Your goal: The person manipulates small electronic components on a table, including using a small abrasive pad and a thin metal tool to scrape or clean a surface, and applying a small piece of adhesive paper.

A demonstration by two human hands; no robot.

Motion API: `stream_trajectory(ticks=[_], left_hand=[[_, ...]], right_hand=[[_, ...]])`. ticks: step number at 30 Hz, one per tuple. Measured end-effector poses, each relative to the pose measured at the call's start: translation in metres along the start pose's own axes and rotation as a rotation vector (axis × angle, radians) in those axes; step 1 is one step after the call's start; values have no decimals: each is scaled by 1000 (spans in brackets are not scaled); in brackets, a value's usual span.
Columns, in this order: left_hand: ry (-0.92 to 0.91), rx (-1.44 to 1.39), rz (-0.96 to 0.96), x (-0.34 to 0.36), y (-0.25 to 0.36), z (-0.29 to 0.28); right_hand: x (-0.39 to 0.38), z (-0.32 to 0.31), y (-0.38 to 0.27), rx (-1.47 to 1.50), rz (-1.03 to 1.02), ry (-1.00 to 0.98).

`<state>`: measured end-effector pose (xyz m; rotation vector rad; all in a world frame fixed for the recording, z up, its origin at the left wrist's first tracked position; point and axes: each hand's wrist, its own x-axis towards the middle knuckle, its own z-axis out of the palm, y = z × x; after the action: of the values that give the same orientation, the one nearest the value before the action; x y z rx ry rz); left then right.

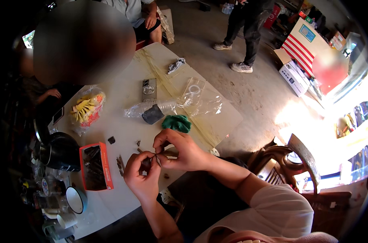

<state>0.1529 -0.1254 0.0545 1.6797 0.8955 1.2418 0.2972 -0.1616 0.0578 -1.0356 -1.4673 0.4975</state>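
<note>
My left hand [144, 172] and my right hand [183, 153] meet over the near edge of the table. Thumbs and forefingers pinch together at a small dark brown bit, too small to name and mostly covered by the fingertips. Just left of my left hand lie thin brown sticks [120, 165]. A small dark lump [112, 140] and a brown crumb [166, 176] rest on the tabletop around my hands. Farther left stands an open orange-red box [107, 172] with dark brown pieces inside. Beyond my right hand is a crumpled green cloth [177, 123].
A dark grey piece [153, 114] lies by transparent plastic packaging [192, 97]. Bagged yellow items [86, 108], a black pot [64, 152], an enamel bowl [76, 200] and a paper cup [67, 220] line the left side. A wooden chair [303, 156] stands right. Other people are across the table.
</note>
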Motion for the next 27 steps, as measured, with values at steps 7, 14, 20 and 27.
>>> stream_trajectory(ticks=[7, 14, 20, 27], left_hand=[[-5, 144, 108, 2, 3, -1], [10, 115, 133, 2, 9, 0], [-1, 87, 89, 4, 9, -7], [-214, -506, -191, 6, -2, -11]], right_hand=[[0, -6, 0, -42, 71, -57], [2, -6, -5, -114, -39, -24], [-2, 6, 3, -75, -17, 36], [-1, 7, 10, 417, 318, 118]])
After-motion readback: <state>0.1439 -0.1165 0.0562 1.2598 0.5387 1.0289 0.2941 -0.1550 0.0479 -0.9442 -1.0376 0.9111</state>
